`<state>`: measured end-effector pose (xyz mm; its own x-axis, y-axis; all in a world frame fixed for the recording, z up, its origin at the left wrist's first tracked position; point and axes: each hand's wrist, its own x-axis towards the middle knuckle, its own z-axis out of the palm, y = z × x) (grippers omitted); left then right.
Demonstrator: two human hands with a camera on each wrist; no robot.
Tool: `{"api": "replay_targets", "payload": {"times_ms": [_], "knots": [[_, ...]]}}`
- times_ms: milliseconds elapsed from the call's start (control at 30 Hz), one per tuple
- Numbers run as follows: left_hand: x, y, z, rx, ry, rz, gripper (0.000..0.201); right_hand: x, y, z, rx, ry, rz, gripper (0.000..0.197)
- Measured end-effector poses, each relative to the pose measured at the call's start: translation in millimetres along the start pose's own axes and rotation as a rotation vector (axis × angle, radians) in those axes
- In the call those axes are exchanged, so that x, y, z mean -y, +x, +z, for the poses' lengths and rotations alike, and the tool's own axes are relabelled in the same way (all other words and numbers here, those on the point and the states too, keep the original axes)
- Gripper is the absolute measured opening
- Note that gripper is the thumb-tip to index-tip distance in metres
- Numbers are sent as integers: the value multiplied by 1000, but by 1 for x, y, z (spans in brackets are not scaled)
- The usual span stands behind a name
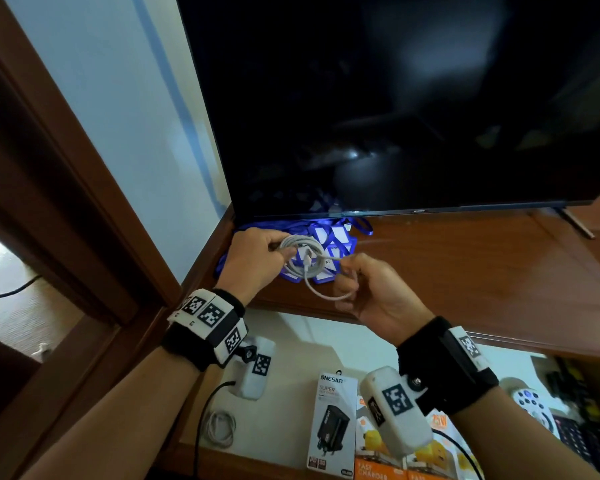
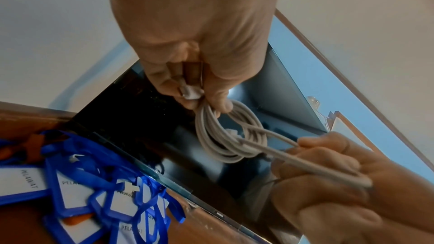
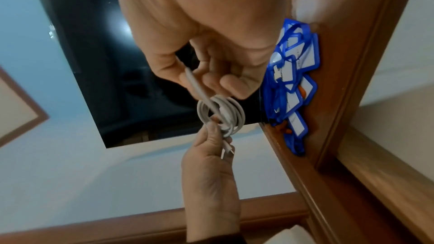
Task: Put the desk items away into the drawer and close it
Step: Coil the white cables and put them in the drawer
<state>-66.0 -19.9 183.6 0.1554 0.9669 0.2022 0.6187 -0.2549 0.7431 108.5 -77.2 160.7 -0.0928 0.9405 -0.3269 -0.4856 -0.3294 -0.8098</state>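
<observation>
A coiled white cable (image 1: 302,258) is gripped by the left hand (image 1: 253,259) above the desk (image 1: 465,271), its loose end pinched by the right hand (image 1: 374,289). Blue tags (image 1: 329,244) lie behind at 12 o'clock under the TV (image 1: 395,98); charger boxes (image 1: 333,420) are seen in the open drawer (image 1: 291,344) at 6 o'clock.

Cable (image 1: 303,258): white, coiled. Badge holders (image 1: 329,242): blue frames and blue lanyards, white cards with dark lettering; orange pieces among them. Desk (image 1: 465,268): reddish-brown wood. Screen (image 1: 395,105): black. Wall (image 1: 118,98): pale blue. Wrist bands (image 1: 210,322): black, with white blocks bearing black-and-white square marker patterns. Charger box (image 1: 333,424): white, black plug pictured. Neighbouring boxes (image 1: 381,469): orange and yellow.
</observation>
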Motion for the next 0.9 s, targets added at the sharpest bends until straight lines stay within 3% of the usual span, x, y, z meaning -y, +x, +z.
{"api": "replay_targets", "payload": {"times_ms": [233, 433, 567, 700, 833, 900], "knots": [[5, 1, -10, -63, 12, -40, 22, 1, -10, -6, 101, -237, -54, 22], [6, -3, -5, -97, -167, -199, 18, -3, -6, -6, -46, -455, -148, 20], [2, -11, 8, -152, -218, -250, 9, -15, 0, 2, -38, -414, -144, 19], [0, -19, 20, -171, -331, -343, 15, -21, 7, 8, -57, -356, -136, 14], [5, -29, 29, -135, -483, -452, 20, -22, 7, 11, -88, -290, -154, 9], [7, -34, 32, -80, -561, -497, 20, -23, 7, 13, -112, -275, -172, 17]]}}
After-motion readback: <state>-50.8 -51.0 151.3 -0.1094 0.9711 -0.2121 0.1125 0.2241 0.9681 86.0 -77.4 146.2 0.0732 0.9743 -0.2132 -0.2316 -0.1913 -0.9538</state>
